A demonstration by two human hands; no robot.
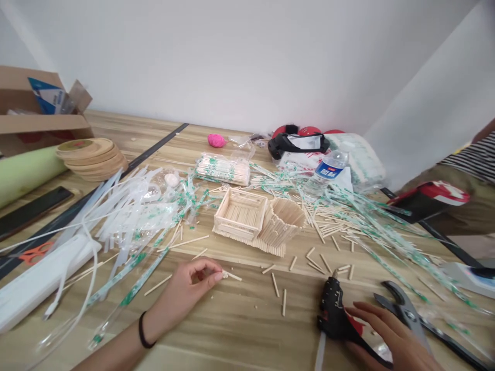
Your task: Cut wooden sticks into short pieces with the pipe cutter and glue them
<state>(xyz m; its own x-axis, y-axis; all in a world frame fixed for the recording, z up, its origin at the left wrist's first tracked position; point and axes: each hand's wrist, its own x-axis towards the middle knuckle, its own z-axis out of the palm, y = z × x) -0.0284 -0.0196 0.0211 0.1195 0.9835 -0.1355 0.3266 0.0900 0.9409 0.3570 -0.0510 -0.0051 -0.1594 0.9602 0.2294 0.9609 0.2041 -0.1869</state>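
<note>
My left hand (197,283) pinches a short wooden stick (233,276) between thumb and fingertips, just above the table. A small whitish bit shows at the pinched end. At the lower right, my right hand (386,335) is around the handle of a black hot glue gun (331,306), nozzle pointing away from me. A glue stick (320,353) trails from its rear. In front of my hands stands a square box of wooden sticks (240,214). Beside it, a round stick cup (284,221) leans slightly; both rest on a stick base (270,249).
Cutting pliers (410,314) lie right of the glue gun. Loose sticks (332,224) and plastic wrappers (143,216) cover much of the table. Behind stands a water bottle (328,172). A white power strip (46,281) and phone (34,211) lie left. Another person (460,175) is at the right.
</note>
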